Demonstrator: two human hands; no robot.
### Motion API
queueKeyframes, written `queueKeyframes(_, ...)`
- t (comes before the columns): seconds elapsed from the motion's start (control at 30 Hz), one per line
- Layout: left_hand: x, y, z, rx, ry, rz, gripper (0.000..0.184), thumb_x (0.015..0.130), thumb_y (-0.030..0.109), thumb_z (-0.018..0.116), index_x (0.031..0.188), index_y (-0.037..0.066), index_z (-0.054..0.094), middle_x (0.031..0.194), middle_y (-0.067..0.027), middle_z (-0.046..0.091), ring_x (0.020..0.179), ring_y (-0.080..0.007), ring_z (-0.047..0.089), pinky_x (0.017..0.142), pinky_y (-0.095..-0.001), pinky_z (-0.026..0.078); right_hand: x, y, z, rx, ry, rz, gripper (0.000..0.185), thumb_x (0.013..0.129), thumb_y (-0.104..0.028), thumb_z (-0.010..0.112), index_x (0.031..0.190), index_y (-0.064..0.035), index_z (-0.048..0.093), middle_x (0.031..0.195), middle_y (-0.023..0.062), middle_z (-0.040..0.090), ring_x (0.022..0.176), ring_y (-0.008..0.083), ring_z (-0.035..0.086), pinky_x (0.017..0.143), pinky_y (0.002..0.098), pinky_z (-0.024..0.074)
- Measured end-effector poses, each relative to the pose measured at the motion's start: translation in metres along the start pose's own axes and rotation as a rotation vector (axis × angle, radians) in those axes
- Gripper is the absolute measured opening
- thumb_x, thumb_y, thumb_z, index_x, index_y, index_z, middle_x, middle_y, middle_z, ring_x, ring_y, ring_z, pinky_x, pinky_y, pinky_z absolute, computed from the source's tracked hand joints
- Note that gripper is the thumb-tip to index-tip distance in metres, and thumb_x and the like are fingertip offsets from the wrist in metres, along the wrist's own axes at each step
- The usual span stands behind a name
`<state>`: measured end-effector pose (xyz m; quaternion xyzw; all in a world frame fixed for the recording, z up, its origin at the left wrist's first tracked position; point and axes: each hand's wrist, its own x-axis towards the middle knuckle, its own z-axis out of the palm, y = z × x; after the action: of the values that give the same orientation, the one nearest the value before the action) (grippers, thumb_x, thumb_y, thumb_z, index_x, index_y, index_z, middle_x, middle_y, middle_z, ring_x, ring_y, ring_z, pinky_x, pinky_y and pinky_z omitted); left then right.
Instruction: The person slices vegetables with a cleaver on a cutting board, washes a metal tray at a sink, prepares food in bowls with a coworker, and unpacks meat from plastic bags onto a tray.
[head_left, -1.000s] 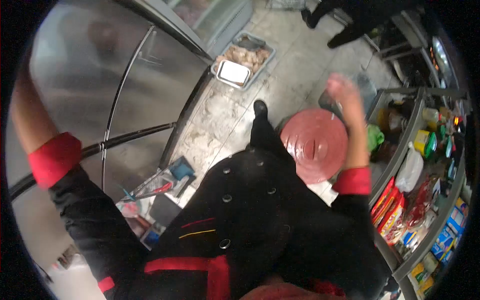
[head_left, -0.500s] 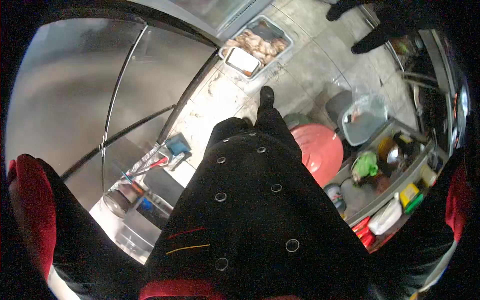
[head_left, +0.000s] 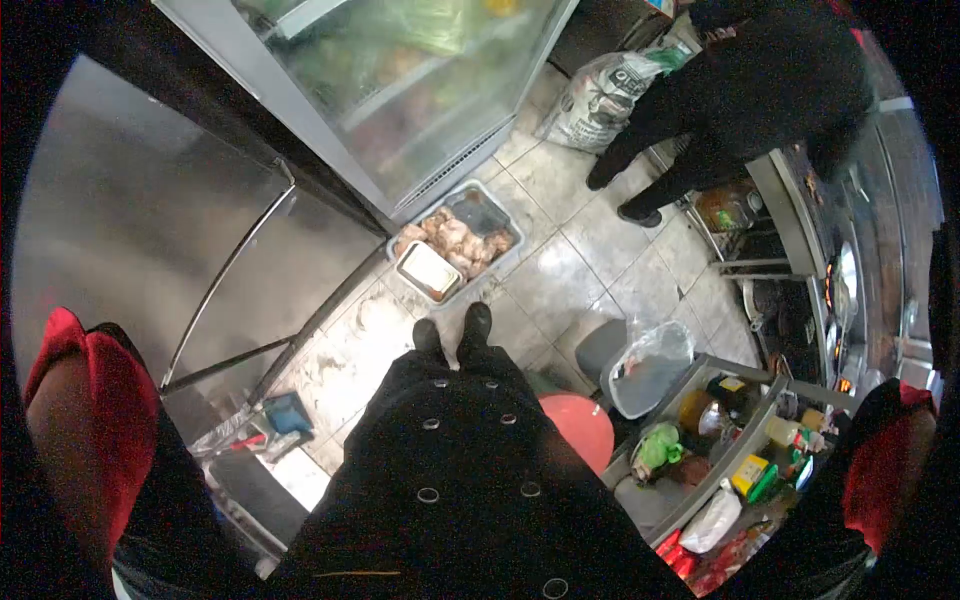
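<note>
Neither of my hands shows; only the black sleeves with red cuffs and a bit of each forearm are in view, at the left and right edges. On the floor in front of my shoes stands a plastic crate [head_left: 516, 215] of what looks like raw chicken pieces [head_left: 462, 240]. A smaller white rectangular container [head_left: 428, 270] rests on its near left corner. My left sleeve is nearest the large steel doors [head_left: 130, 220]. My right sleeve is beside a shelf unit of bottles and packets, among them a yellow and green pack [head_left: 752, 477].
A glass-door fridge [head_left: 400, 90] stands ahead. A co-worker in black [head_left: 760, 90] is at the stove on the right, near a printed sack [head_left: 605, 100]. A bin with a clear liner [head_left: 650, 370] and a red round lid [head_left: 578, 430] are to my right.
I have stepped forward and my view has tilted up. The crate is closer to my feet, and the fridge, sack and more of the co-worker now show.
</note>
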<state>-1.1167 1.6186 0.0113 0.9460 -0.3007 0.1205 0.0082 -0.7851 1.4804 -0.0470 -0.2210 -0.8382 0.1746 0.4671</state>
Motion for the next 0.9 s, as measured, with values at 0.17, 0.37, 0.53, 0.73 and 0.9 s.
queueKeyframes(0.17, -0.004, 0.008, -0.005, 0.021, 0.018, 0.052, 0.033, 0.101, 0.022, 0.055, 0.128, 0.004, 0.058, 0.123, -0.0077, 0.062, 0.114, -0.0175, 0.057, 0.102, -0.0313, 0.042, 0.010, -0.035, 0.028, 0.003, -0.092, -0.032, 0.044, 0.097, -0.027, 0.058, 0.134, -0.0034, 0.053, 0.123, 0.0133, 0.063, 0.108, 0.0207, 0.062, 0.094, 0.0349, 0.0493)
queueKeyframes(0.37, -0.003, 0.024, -0.021, 0.058, 0.026, 0.061, 0.032, 0.100, 0.021, 0.055, 0.127, 0.003, 0.058, 0.123, -0.0078, 0.062, 0.114, -0.0177, 0.057, 0.102, -0.0313, 0.042, 0.024, -0.067, 0.060, 0.006, -0.114, -0.092, 0.046, 0.096, -0.027, 0.058, 0.135, -0.0032, 0.052, 0.124, 0.0139, 0.062, 0.107, 0.0212, 0.062, 0.094, 0.0351, 0.0495)
queueKeyframes(0.53, -0.004, 0.042, -0.023, 0.107, 0.040, 0.070, 0.032, 0.100, 0.020, 0.055, 0.127, 0.003, 0.058, 0.123, -0.0079, 0.061, 0.114, -0.0179, 0.057, 0.102, -0.0312, 0.042, 0.024, -0.082, 0.078, -0.001, -0.136, -0.107, 0.048, 0.096, -0.028, 0.059, 0.136, -0.0031, 0.051, 0.124, 0.0144, 0.062, 0.107, 0.0217, 0.062, 0.094, 0.0353, 0.0497)
queueKeyframes(0.73, -0.011, 0.063, -0.017, 0.143, 0.059, 0.046, 0.032, 0.100, 0.019, 0.056, 0.127, 0.003, 0.057, 0.123, -0.0081, 0.061, 0.114, -0.0181, 0.057, 0.101, -0.0312, 0.043, 0.022, -0.085, 0.093, 0.016, -0.172, -0.110, 0.050, 0.095, -0.029, 0.059, 0.137, -0.0029, 0.050, 0.125, 0.0150, 0.061, 0.107, 0.0222, 0.062, 0.093, 0.0356, 0.0499)
queueKeyframes(0.9, -0.009, 0.071, -0.009, 0.183, 0.073, 0.093, 0.031, 0.099, 0.018, 0.056, 0.126, 0.002, 0.057, 0.123, -0.0082, 0.060, 0.113, -0.0183, 0.057, 0.101, -0.0311, 0.043, 0.017, -0.073, 0.103, 0.019, -0.191, -0.107, 0.052, 0.095, -0.029, 0.060, 0.138, -0.0028, 0.049, 0.125, 0.0156, 0.061, 0.106, 0.0227, 0.062, 0.093, 0.0358, 0.0501)
